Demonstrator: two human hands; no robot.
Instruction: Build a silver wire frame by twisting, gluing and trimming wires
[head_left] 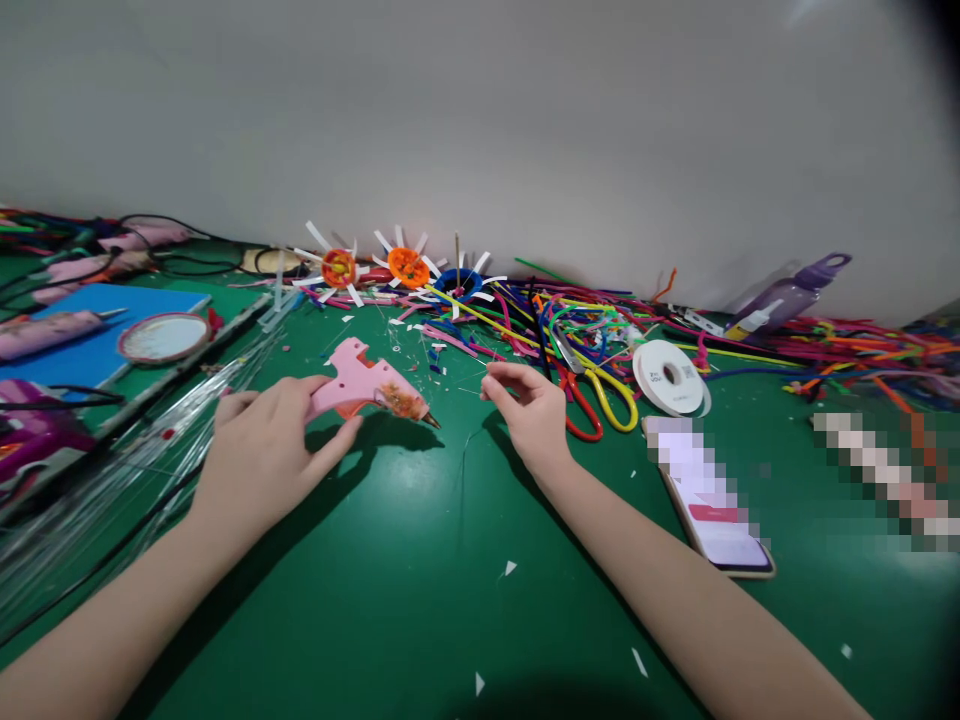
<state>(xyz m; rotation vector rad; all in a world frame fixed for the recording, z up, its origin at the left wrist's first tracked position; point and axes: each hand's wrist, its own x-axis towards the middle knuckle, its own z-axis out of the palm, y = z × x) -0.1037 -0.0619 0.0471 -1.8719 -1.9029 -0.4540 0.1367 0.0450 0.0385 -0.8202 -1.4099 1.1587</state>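
Observation:
My left hand [262, 440] grips the handle of a pink glue gun [367, 385], whose nozzle points right, just above the green table [420, 560]. My right hand [529, 405] is a little to the right of the nozzle, fingers curled in a pinch on something too thin to make out, perhaps a thread of glue. Three paper-petalled flowers, two orange [339, 267] [408, 266] and one blue [457, 283], stand at the back by the wall.
A heap of coloured pipe cleaners [600, 325] lies right of the flowers, with red and yellow scissors [600, 400], a white ribbon roll [667, 377] and a purple bottle [787, 297]. A phone [712, 510] lies at right. Clear wrappers [112, 470], a blue sheet [90, 345] and other glue guns [45, 335] are at left.

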